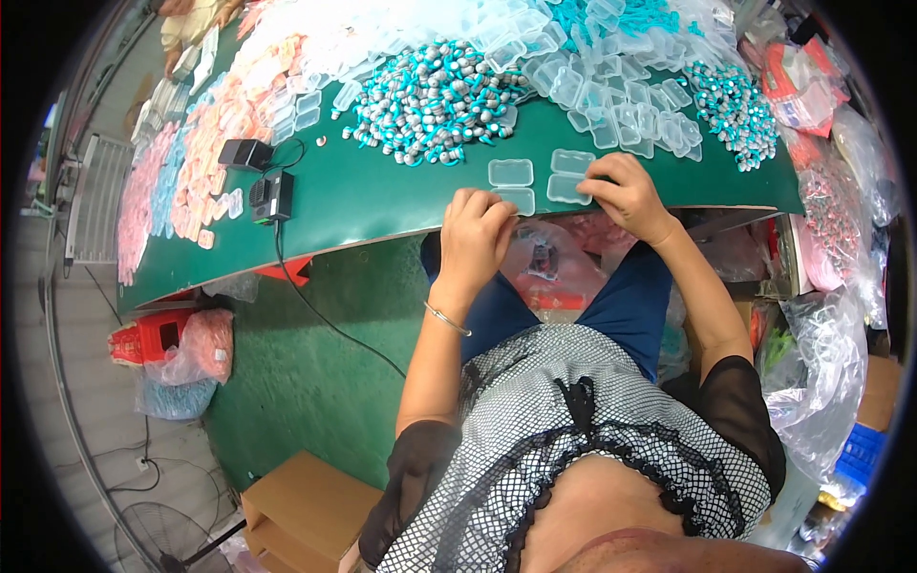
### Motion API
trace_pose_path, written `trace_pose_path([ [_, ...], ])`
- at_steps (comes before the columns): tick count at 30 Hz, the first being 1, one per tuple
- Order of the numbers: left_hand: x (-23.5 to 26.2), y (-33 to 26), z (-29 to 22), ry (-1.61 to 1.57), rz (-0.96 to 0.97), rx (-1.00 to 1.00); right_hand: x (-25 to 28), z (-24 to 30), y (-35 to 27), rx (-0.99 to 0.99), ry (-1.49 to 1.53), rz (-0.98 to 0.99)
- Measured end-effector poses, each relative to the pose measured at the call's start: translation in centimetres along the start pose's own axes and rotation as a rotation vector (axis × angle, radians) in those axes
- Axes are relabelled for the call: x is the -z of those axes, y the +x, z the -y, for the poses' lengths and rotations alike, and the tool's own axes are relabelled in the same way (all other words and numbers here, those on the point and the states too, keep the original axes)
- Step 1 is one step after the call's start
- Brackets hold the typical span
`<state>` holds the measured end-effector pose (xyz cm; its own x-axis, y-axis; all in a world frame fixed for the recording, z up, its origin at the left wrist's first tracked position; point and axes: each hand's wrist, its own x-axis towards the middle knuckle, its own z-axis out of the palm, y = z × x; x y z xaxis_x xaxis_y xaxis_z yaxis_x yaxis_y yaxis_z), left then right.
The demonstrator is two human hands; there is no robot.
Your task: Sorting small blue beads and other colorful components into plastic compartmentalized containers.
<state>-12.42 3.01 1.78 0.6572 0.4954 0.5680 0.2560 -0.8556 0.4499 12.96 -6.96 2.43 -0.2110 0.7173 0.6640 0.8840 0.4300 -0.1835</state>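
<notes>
Two small clear plastic cases lie opened flat, side by side, near the table's front edge. My left hand (476, 231) is closed, its fingertips at the near half of the left case (511, 173). With thumb and fingers pressed together, my right hand (628, 196) grips the right edge of the other case (571, 162). Both cases look empty. Beyond them rises a heap of small grey-and-white pieces with teal cords (435, 100). Many more clear cases (621, 110) are piled behind on the right.
Another teal-and-white heap (734, 113) lies at the table's right end. Orange, blue and pink pieces (205, 158) spread along the left, beside two black boxes (272, 196) with a hanging cable. Plastic bags (812, 353) crowd the right; a cardboard box (310, 511) stands at lower left.
</notes>
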Motion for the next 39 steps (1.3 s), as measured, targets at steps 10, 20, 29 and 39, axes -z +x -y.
trace_pose_path([
  [10,-0.3,1.4,-1.3,-0.050,0.018,0.026,-0.8,1.4,0.1,-0.061,0.127,0.066],
  [20,-3.1,2.2,-2.2,0.107,0.083,-0.145,2.0,2.1,-2.7,-0.351,-0.318,-0.008],
  [29,-0.6,0.7,-1.3,0.148,0.075,-0.056,1.4,2.6,-1.7,-0.252,-0.137,0.102],
  [39,0.3,-0.3,-0.7,0.180,0.051,-0.037,2.0,2.8,0.2,-0.291,-0.062,0.103],
])
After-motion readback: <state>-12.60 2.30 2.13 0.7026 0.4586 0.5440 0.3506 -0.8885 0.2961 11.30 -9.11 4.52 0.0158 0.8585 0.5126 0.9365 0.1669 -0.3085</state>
